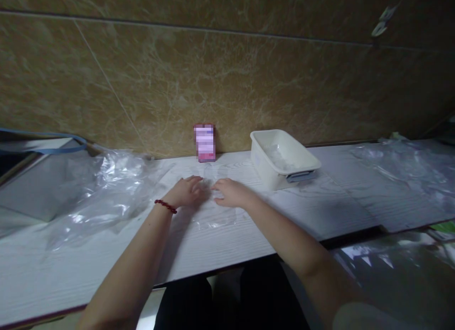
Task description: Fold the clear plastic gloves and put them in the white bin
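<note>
A clear, thin plastic bag (215,217) lies flat on the white wood-grain table in front of me. My left hand (185,191), with a red beaded bracelet at the wrist, rests over the bag's left side. Its fingers reach to the right, with the thumb apart. From the other side my right hand (232,192) lies over the bag, its fingers stretched left and its thumb apart from them. A small gap separates the two hands. Whether any fingertip pinches the thin film is too blurred to make out.
A lit phone (205,143) leans against the marbled wall. Right of it stands a white plastic box (265,166) with clear plastic inside. Crumpled clear plastic (106,192) lies at left beside a grey box (39,183). More plastic bags (408,164) lie at far right.
</note>
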The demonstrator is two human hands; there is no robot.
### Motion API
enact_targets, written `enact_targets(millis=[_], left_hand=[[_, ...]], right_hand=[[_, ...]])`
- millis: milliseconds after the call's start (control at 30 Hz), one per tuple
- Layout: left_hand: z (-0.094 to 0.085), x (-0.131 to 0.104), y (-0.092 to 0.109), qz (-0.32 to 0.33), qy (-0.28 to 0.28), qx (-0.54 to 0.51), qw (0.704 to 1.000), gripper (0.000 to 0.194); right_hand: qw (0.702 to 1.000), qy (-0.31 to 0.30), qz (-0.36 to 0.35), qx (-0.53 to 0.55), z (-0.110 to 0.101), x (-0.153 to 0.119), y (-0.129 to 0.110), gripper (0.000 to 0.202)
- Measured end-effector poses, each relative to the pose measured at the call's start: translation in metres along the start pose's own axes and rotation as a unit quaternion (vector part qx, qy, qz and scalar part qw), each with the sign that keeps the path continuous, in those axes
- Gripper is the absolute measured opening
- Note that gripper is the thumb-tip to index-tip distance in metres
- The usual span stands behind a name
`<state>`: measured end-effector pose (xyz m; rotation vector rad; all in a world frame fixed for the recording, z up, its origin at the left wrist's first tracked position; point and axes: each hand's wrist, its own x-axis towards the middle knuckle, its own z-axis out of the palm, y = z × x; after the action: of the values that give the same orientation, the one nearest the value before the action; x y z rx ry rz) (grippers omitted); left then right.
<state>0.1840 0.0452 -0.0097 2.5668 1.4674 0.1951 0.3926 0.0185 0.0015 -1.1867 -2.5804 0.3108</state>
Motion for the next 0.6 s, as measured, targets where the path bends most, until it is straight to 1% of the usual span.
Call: enact_targets(millis=[100, 167, 233, 333, 433, 533, 600], left_hand=[[0.014, -0.007, 0.005, 0.019, -0.044, 0.016, 0.999, 0.072], [0.019, -0.012, 0.005, 0.030, -0.080, 0.026, 0.996, 0.084], [0.021, -0.015, 0.005, 0.027, -0.102, 0.033, 0.994, 0.090], [0.022, -0.015, 0.005, 0.009, -0.107, 0.041, 0.993, 0.092], [0.023, -0.015, 0.006, -0.004, -0.110, 0.041, 0.993, 0.091], [0.023, -0.016, 0.007, -0.017, -0.112, 0.037, 0.993, 0.092], [0.023, -0.017, 0.008, -0.026, -0.113, 0.037, 0.993, 0.091]], right_hand=[[0.999, -0.012, 0.000, -0.038, 0.013, 0.000, -0.004, 0.037], [0.999, -0.010, 0.002, -0.042, 0.014, -0.003, -0.004, 0.039], [0.999, -0.012, 0.005, -0.038, 0.013, -0.006, -0.002, 0.042], [0.999, -0.013, 0.010, -0.036, 0.011, -0.008, 0.003, 0.046], [0.999, 0.000, 0.027, -0.033, 0.013, -0.007, 0.011, 0.052], [0.997, 0.027, 0.076, -0.017, 0.015, -0.007, 0.021, 0.055], [0.991, 0.036, 0.126, -0.006, 0.014, -0.008, 0.027, 0.054]])
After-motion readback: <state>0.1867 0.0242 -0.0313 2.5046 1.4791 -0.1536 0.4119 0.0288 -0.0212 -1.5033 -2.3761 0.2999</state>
